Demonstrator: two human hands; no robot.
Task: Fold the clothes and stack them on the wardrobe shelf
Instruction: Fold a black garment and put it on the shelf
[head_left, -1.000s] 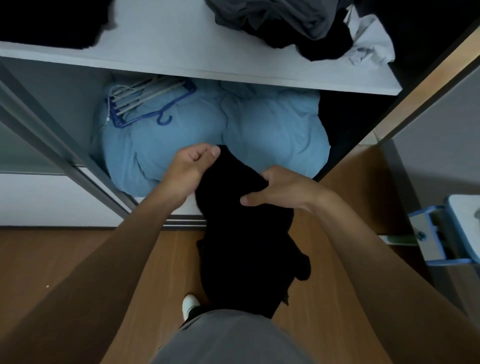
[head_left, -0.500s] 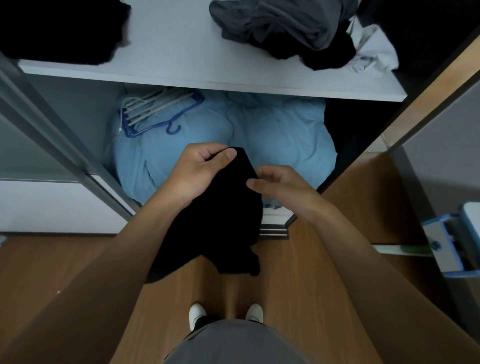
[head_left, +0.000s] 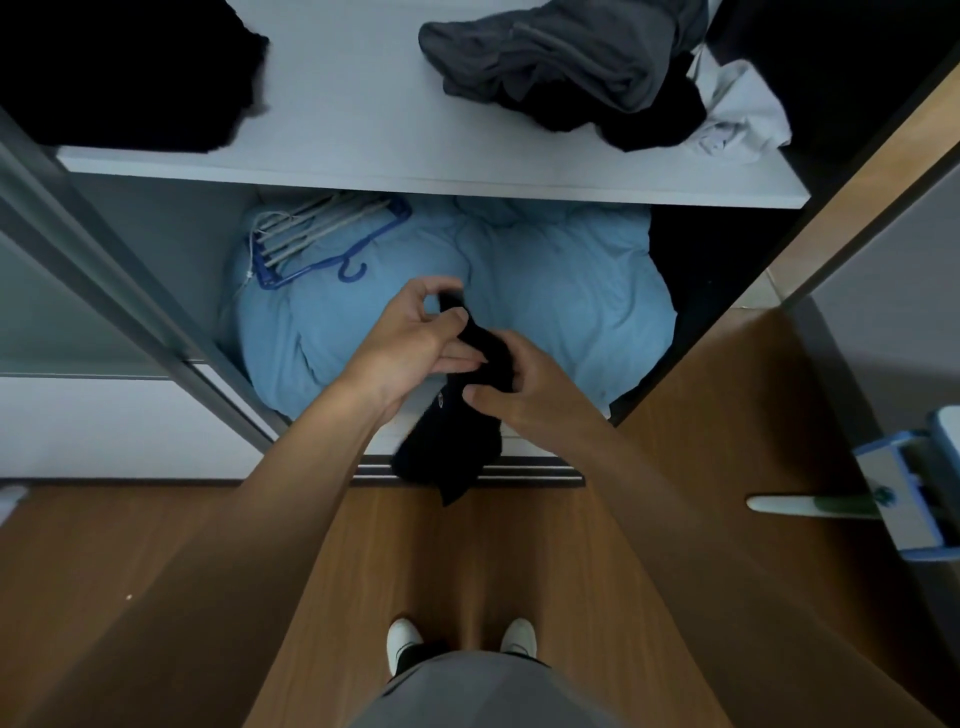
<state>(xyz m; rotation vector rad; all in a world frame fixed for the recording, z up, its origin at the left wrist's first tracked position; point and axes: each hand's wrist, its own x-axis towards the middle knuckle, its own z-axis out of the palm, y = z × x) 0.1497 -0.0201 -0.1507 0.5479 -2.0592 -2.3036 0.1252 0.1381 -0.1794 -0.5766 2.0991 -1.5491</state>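
The small black cloth garment (head_left: 457, 421) hangs in the air below and in front of the white wardrobe shelf (head_left: 363, 135), bunched into a narrow rope rather than spread flat. The left hand (head_left: 415, 338) pinches its top end between thumb and curled fingers. The right hand (head_left: 524, 395) has its fingers wrapped round the middle, thumb pressed against the cloth. The lower part dangles free, held by nothing.

The likeliest fault is a crooked fold. With the fabric gathered like this and black all over, its edges and seams are hard to find, so the halves may not line up. A slack pinch could also let it slip to the brown wooden floor (head_left: 467, 561) out in front of the shelf.

On the shelf's right end lies a loose heap of grey, black and white clothes (head_left: 571, 67); on its left end, a black pile of cloth (head_left: 119, 73). A lumpy fold set on that pile could slide off the shelf, or drop onto the pale blue bedding (head_left: 571, 291) under it.
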